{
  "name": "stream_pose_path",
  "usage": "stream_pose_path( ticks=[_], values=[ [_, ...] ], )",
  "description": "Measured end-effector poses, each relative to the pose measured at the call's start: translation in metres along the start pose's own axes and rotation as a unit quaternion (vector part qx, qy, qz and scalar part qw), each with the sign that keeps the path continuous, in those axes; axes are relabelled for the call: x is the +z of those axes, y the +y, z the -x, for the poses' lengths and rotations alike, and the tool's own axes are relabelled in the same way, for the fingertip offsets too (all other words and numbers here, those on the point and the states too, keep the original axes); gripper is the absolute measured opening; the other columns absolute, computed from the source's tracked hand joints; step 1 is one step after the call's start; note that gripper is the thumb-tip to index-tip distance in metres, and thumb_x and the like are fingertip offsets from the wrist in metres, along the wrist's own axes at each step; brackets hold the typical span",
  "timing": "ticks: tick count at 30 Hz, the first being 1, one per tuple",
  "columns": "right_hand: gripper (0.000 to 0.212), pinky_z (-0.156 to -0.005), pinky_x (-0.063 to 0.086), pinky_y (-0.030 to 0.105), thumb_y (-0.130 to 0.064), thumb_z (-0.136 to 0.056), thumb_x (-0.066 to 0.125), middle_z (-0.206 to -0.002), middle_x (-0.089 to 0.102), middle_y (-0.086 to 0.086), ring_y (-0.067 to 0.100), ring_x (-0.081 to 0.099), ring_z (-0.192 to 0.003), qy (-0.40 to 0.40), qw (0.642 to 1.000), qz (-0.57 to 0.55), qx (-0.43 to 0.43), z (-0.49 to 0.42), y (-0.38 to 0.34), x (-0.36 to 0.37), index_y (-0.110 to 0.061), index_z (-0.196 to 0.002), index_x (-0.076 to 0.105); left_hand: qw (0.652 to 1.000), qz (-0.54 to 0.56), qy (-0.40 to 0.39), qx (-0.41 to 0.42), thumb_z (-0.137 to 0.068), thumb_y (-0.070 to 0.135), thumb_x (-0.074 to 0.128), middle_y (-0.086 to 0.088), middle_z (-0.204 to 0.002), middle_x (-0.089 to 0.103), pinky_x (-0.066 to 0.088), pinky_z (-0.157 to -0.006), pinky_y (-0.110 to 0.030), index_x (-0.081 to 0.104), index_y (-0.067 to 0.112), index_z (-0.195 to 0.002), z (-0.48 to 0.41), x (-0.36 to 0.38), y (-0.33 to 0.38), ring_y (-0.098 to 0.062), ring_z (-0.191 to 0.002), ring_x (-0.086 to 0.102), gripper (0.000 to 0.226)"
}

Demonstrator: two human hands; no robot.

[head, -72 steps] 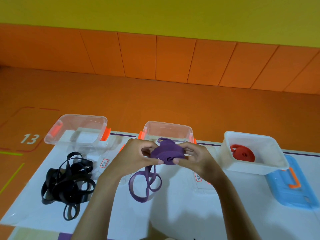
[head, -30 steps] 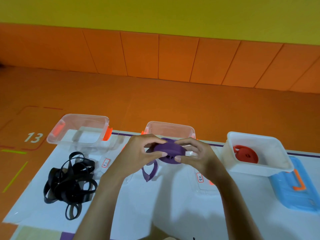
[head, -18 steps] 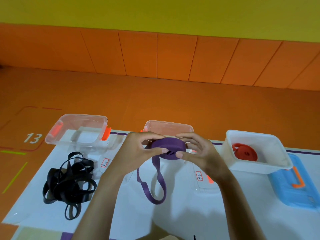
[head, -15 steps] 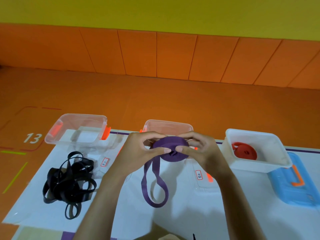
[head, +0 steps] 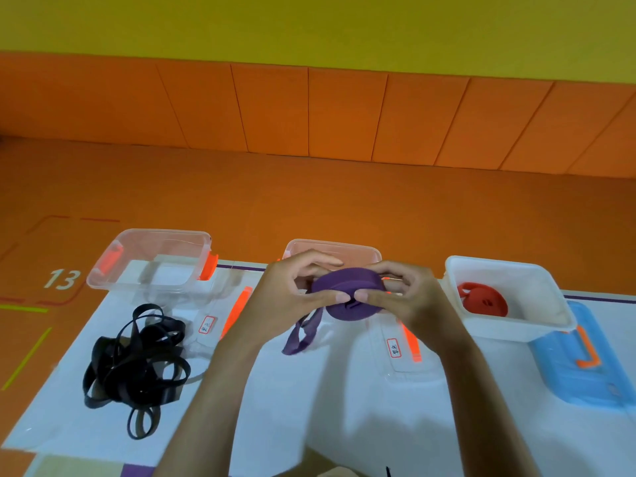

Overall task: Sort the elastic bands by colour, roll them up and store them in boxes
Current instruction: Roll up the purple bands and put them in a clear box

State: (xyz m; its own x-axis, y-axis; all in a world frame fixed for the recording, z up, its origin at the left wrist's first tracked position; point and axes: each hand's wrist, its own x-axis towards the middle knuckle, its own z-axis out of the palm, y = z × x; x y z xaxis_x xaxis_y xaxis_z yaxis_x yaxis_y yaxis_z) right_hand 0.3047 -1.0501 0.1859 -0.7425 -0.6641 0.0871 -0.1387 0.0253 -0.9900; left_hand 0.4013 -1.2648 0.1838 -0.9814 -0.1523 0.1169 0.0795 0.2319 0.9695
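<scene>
Both hands hold a rolled purple band [head: 347, 293] above the white table, in front of the middle clear box [head: 332, 247]. My left hand [head: 292, 297] pinches its left side with thumb and fingers. From the right, my right hand [head: 409, 301] grips the roll. A short loose tail [head: 303, 335] hangs below the roll. A tangle of black bands [head: 137, 363] lies at the left, in front of an empty clear box [head: 151, 259]. A rolled red band [head: 483, 299] sits in the white box [head: 537, 325] at the right.
A blue lid [head: 581, 370] with an orange clip lies right of the white box. Two clear lids with orange clips and labels lie flat on the table, one [head: 220, 318] beside the black bands, one [head: 406, 352] under my right wrist. Orange floor lies beyond.
The hanging purple tail has shortened as more band was wound onto the roll. Both hands stay in the same place on it.
</scene>
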Motion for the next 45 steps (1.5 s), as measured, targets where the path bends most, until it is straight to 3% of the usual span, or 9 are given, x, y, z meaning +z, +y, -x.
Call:
stream_pose_path(
  ticks=[5,11,14,21,25,28,36,42,45],
  values=[
    [0.027,-0.083,0.063,0.035,-0.026,-0.082,0.087,-0.105,0.076,0.007,0.029,0.075,-0.102,0.009,0.999,-0.048,0.023,0.005,0.006,0.0,-0.018,-0.104,0.075,1.0,-0.008,-0.013,-0.012,-0.082,0.024,0.092,0.006,-0.104,0.082,0.064,-0.083,-0.032,0.08,0.031,-0.11,0.0,-0.004,-0.006,-0.019,-0.094,0.079,0.031],
    [0.035,-0.086,0.056,0.015,-0.026,-0.086,0.087,-0.11,0.076,-0.018,0.009,0.069,-0.113,-0.031,0.994,0.104,-0.003,0.003,0.003,0.001,-0.045,-0.113,0.071,0.998,-0.042,-0.048,-0.009,-0.09,0.022,0.085,0.013,-0.107,0.081,0.061,-0.085,-0.024,0.079,0.034,-0.117,0.003,-0.001,-0.008,-0.011,-0.101,0.076,0.031],
    [0.032,-0.085,0.058,0.017,-0.022,-0.087,0.086,-0.108,0.077,-0.016,0.013,0.07,-0.111,-0.011,0.993,0.109,-0.03,0.003,0.006,0.003,-0.038,-0.111,0.073,0.998,-0.024,-0.057,-0.029,-0.09,0.025,0.086,0.012,-0.111,0.08,0.062,-0.09,-0.03,0.071,0.035,-0.126,0.004,0.001,-0.011,-0.013,-0.105,0.076,0.041],
    [0.037,-0.082,0.064,0.038,-0.015,-0.078,0.086,-0.114,0.075,0.01,0.034,0.072,-0.111,0.034,0.99,-0.11,0.085,0.009,0.023,0.014,-0.01,-0.112,0.071,1.0,-0.024,-0.005,-0.006,-0.087,0.026,0.088,0.012,-0.11,0.08,0.06,-0.087,-0.025,0.079,0.037,-0.117,0.008,-0.006,-0.014,-0.014,-0.105,0.075,0.034],
    [0.042,-0.083,0.063,0.04,-0.025,-0.08,0.088,-0.123,0.073,0.006,0.031,0.071,-0.115,-0.01,0.982,-0.154,0.11,0.007,0.025,0.019,-0.023,-0.118,0.07,0.998,-0.058,-0.019,0.005,-0.089,0.021,0.084,0.016,-0.108,0.08,0.058,-0.086,-0.02,0.077,0.041,-0.116,0.007,-0.009,-0.017,-0.011,-0.105,0.075,0.034],
    [0.035,-0.085,0.064,0.048,-0.033,-0.082,0.086,-0.118,0.073,0.008,0.032,0.071,-0.114,0.03,0.982,-0.152,0.103,0.003,0.027,0.029,-0.022,-0.112,0.071,0.999,-0.041,-0.001,-0.009,-0.085,0.024,0.089,0.017,-0.104,0.08,0.059,-0.082,-0.019,0.068,0.038,-0.108,0.005,-0.008,-0.018,-0.007,-0.102,0.076,0.034],
    [0.017,-0.089,0.063,0.049,-0.021,-0.094,0.069,-0.114,0.076,0.0,0.026,0.073,-0.107,0.054,0.993,-0.081,0.059,0.003,0.038,0.051,-0.025,-0.109,0.077,0.998,0.029,0.059,-0.014,-0.076,0.012,0.094,0.004,-0.1,0.079,0.06,-0.077,-0.023,0.076,0.023,-0.098,0.011,0.0,-0.034,-0.015,-0.094,0.076,0.03],
    [0.021,-0.085,0.065,0.051,-0.013,-0.096,0.07,-0.117,0.076,0.003,0.028,0.072,-0.114,0.1,0.983,-0.13,0.085,0.002,0.049,0.051,-0.027,-0.109,0.079,1.0,0.015,-0.002,-0.017,-0.088,0.014,0.086,0.012,-0.119,0.072,0.059,-0.094,-0.029,0.077,0.036,-0.124,0.015,-0.015,-0.046,-0.018,-0.116,0.069,0.043],
    [0.028,-0.079,0.065,0.042,-0.001,-0.101,0.063,-0.118,0.075,0.001,0.025,0.071,-0.115,0.087,0.977,-0.172,0.089,0.001,0.056,0.056,-0.024,-0.11,0.077,0.999,0.044,0.003,-0.023,-0.09,0.014,0.084,0.012,-0.119,0.075,0.058,-0.09,-0.023,0.075,0.042,-0.126,0.021,-0.018,-0.049,-0.016,-0.113,0.07,0.046]
  ],
)
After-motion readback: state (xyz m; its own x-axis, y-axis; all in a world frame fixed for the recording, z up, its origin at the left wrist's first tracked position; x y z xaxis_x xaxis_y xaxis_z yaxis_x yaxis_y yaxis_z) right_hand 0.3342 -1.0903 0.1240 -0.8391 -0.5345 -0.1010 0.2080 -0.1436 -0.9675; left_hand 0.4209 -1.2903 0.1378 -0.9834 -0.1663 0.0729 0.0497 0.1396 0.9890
